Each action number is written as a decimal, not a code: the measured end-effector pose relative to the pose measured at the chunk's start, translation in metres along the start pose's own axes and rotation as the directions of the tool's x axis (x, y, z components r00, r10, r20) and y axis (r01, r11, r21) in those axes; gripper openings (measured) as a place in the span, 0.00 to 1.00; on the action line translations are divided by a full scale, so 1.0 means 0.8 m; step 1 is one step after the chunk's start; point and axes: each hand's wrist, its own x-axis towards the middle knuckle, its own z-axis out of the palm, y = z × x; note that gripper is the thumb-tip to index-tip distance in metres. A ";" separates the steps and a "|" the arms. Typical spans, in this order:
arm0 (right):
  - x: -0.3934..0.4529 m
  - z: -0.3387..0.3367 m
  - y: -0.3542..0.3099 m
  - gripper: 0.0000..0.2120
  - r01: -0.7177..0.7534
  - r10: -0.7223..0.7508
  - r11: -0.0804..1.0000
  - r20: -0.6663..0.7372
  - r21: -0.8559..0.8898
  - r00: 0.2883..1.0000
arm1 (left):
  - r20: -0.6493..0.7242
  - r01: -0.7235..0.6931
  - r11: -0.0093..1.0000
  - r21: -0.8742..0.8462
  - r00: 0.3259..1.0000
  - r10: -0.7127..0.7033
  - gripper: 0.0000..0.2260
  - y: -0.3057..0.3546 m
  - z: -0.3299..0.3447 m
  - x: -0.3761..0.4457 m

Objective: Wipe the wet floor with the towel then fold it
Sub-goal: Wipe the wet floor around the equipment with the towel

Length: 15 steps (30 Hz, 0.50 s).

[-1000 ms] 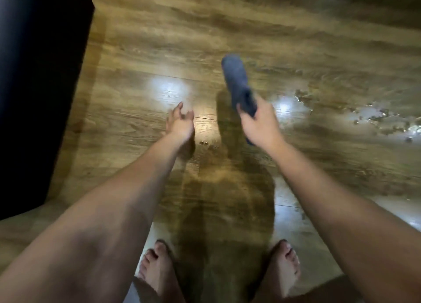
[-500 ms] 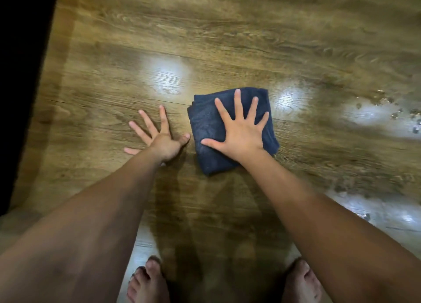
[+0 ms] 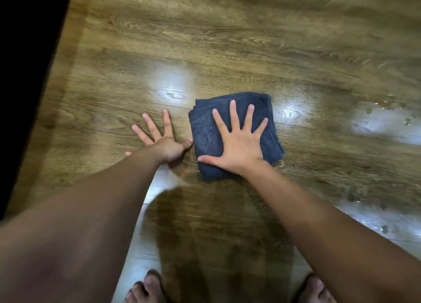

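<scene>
Pressing right hand (image 3: 239,147), fingers spread, on the folded towel (image 3: 207,134); droplets (image 3: 387,111) at 3 o'clock could get missed, and my left hand (image 3: 168,143), splayed on the floor (image 3: 227,40), might slip.

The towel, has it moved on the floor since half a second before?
Cannot tell. The towel lies under the flat right hand, left of the same bright reflection as before; only the camera clearly shifted.

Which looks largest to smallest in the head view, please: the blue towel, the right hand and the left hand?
1. Blue towel
2. Right hand, flat on the towel
3. Left hand, flat on the floor, partly hidden by its forearm, so this ranking is unsure.
</scene>
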 end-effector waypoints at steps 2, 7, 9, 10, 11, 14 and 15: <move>-0.004 0.003 -0.001 0.59 0.003 -0.003 1.000 0.004 -0.015 1.000 | 0.028 0.042 0.993 0.108 0.999 -0.045 0.49 0.005 -0.010 0.004; -0.020 0.009 -0.013 0.51 -0.005 0.005 1.000 0.019 -0.013 1.000 | 0.034 0.004 0.899 0.438 0.999 -0.022 0.49 0.024 -0.044 -0.009; -0.040 0.014 -0.019 0.49 0.028 -0.028 0.999 0.007 -0.035 1.000 | 0.002 -0.102 0.879 0.465 0.993 0.114 0.37 0.028 -0.050 -0.015; -0.054 0.018 -0.025 0.48 0.054 -0.054 0.998 0.000 -0.040 0.999 | -0.008 -0.139 0.861 0.489 0.986 0.164 0.33 0.024 -0.051 -0.016; -0.073 0.023 -0.033 0.47 0.084 -0.084 0.996 -0.005 -0.037 0.996 | -0.024 -0.141 0.850 0.507 0.984 0.177 0.32 0.016 -0.050 -0.016; -0.146 0.049 -0.061 0.45 0.196 -0.197 0.980 -0.031 -0.024 0.980 | -0.108 -0.103 0.853 0.512 0.977 0.183 0.35 -0.007 -0.042 -0.026; -0.172 0.059 -0.069 0.44 0.230 -0.231 0.973 -0.032 -0.029 0.973 | -0.117 -0.130 0.845 0.519 0.968 0.221 0.35 -0.012 -0.037 -0.032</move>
